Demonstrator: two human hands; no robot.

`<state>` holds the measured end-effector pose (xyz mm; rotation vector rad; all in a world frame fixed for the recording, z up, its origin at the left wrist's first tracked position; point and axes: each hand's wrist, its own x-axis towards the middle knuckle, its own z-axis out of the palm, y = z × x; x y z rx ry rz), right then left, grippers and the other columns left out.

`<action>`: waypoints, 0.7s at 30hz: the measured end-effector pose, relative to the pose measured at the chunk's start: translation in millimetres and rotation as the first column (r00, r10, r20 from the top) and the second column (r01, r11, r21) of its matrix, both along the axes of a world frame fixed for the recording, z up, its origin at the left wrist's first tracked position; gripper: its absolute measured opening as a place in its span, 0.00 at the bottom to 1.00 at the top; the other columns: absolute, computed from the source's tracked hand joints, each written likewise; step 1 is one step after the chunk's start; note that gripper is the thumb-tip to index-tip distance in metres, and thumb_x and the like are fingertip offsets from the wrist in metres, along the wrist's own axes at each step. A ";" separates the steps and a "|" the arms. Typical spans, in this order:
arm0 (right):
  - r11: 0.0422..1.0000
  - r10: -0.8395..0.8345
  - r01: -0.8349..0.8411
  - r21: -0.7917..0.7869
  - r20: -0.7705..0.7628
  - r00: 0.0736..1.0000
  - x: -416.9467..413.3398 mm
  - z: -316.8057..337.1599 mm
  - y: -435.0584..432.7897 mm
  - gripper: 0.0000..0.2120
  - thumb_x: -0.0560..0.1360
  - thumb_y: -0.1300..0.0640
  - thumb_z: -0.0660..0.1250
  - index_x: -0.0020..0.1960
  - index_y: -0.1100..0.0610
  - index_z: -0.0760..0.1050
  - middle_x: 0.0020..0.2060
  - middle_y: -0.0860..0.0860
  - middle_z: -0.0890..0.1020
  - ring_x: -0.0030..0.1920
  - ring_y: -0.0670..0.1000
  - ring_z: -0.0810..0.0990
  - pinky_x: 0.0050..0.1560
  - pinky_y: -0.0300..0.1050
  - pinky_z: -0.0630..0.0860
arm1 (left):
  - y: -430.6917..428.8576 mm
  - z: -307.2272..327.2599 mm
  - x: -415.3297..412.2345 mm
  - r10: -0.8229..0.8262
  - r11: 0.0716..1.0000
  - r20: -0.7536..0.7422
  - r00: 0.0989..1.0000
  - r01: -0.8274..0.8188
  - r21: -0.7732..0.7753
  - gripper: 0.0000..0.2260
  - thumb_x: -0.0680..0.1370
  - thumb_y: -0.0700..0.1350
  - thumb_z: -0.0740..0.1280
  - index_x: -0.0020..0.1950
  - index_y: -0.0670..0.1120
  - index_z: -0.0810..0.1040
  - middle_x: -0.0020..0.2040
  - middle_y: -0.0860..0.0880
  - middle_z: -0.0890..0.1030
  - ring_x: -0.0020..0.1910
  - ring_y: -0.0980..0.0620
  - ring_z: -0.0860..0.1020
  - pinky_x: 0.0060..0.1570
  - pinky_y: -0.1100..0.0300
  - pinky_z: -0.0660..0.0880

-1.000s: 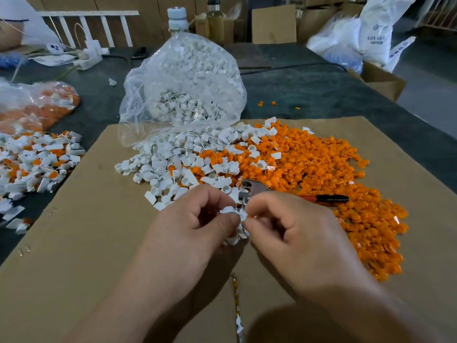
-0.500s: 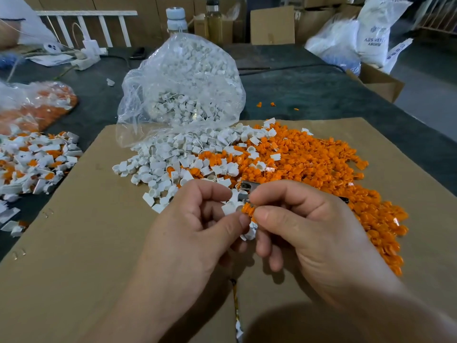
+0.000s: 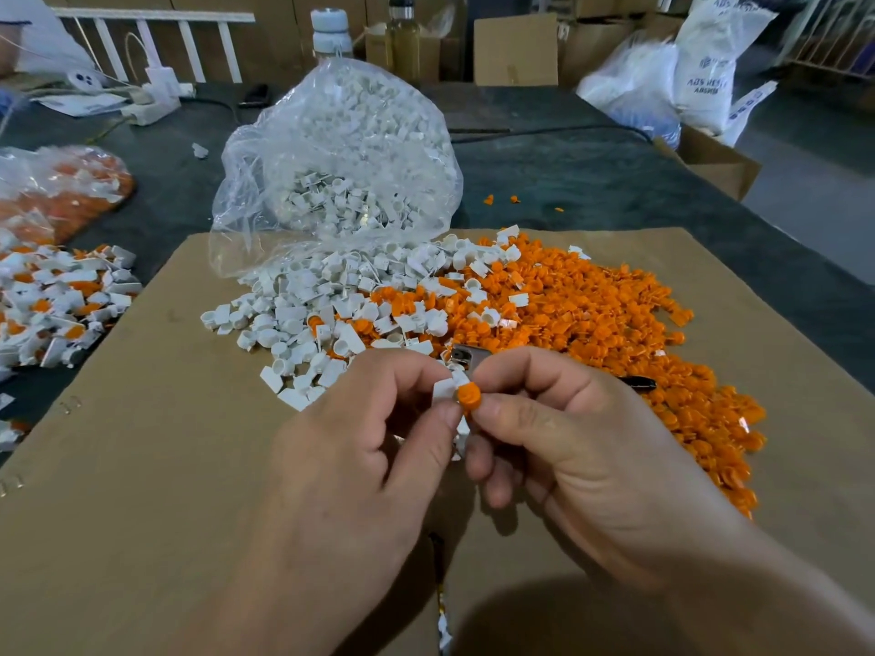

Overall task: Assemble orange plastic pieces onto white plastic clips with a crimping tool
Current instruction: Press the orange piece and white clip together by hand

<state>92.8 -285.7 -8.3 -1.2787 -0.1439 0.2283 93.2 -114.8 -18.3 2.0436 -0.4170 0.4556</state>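
Note:
My left hand (image 3: 374,447) pinches a white clip (image 3: 445,388) between thumb and fingers, above the cardboard sheet (image 3: 142,466). My right hand (image 3: 568,456) pinches an orange piece (image 3: 468,397) that touches the clip's end. The crimping tool (image 3: 466,357) lies on the cardboard just behind my hands; only its metal head and a bit of dark handle (image 3: 639,382) show. A heap of loose white clips (image 3: 308,305) and a heap of orange pieces (image 3: 592,314) spread over the cardboard behind.
An open clear bag of white clips (image 3: 341,149) stands behind the heaps. At the left lie a pile of assembled white-and-orange parts (image 3: 57,300) and a bag of orange pieces (image 3: 61,191). Bottles, boxes and white sacks (image 3: 700,63) stand beyond the dark table (image 3: 592,177).
The hands rose slightly. An orange piece, hidden a second ago, has come out between my right fingertips and now sits against the white clip.

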 end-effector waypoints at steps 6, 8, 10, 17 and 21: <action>0.999 -0.015 0.015 -0.047 0.009 1.000 -0.3 -1.6 0.0 0.04 0.71 0.57 0.71 0.45 0.52 0.82 0.33 0.59 0.82 0.28 0.54 0.79 0.28 0.43 0.75 | -1.5 4.6 -1.0 0.045 0.986 0.089 0.995 -0.058 0.155 0.07 0.76 0.59 0.60 0.52 0.62 0.73 0.50 0.66 0.76 0.43 0.66 0.77 0.38 0.72 0.71; 0.997 -0.054 0.054 -0.047 0.011 0.999 -0.9 -0.6 0.4 0.04 0.71 0.59 0.71 0.44 0.52 0.82 0.31 0.58 0.81 0.27 0.54 0.78 0.27 0.43 0.74 | -2.0 4.4 -1.0 0.055 0.984 0.097 0.994 -0.070 0.162 0.06 0.76 0.59 0.60 0.52 0.63 0.72 0.49 0.65 0.76 0.42 0.64 0.77 0.38 0.68 0.72; 0.986 -0.126 0.131 -0.101 0.056 0.990 -1.9 0.4 -0.3 0.05 0.70 0.60 0.70 0.43 0.51 0.81 0.29 0.57 0.80 0.27 0.54 0.78 0.27 0.43 0.75 | -1.7 3.4 -0.6 0.075 0.991 0.072 0.995 -0.082 0.107 0.05 0.76 0.60 0.62 0.50 0.63 0.72 0.46 0.65 0.78 0.41 0.63 0.79 0.37 0.68 0.73; 0.922 -0.194 0.239 -0.303 0.172 0.966 -7.5 1.6 10.0 0.09 0.75 0.60 0.67 0.45 0.47 0.79 0.31 0.54 0.83 0.28 0.53 0.82 0.29 0.55 0.79 | -9.3 -1.2 -0.8 0.083 0.995 -0.039 0.996 -0.081 0.060 0.04 0.76 0.55 0.68 0.48 0.62 0.74 0.41 0.67 0.80 0.38 0.63 0.79 0.34 0.71 0.72; 0.868 -0.200 0.270 -0.416 0.205 0.958 -8.5 2.5 3.7 0.10 0.78 0.61 0.66 0.47 0.45 0.78 0.33 0.51 0.83 0.31 0.50 0.83 0.32 0.55 0.82 | -4.4 -0.2 4.3 0.121 0.990 -0.184 0.976 -0.131 -0.043 0.02 0.76 0.55 0.68 0.46 0.62 0.75 0.36 0.60 0.83 0.33 0.60 0.81 0.30 0.65 0.75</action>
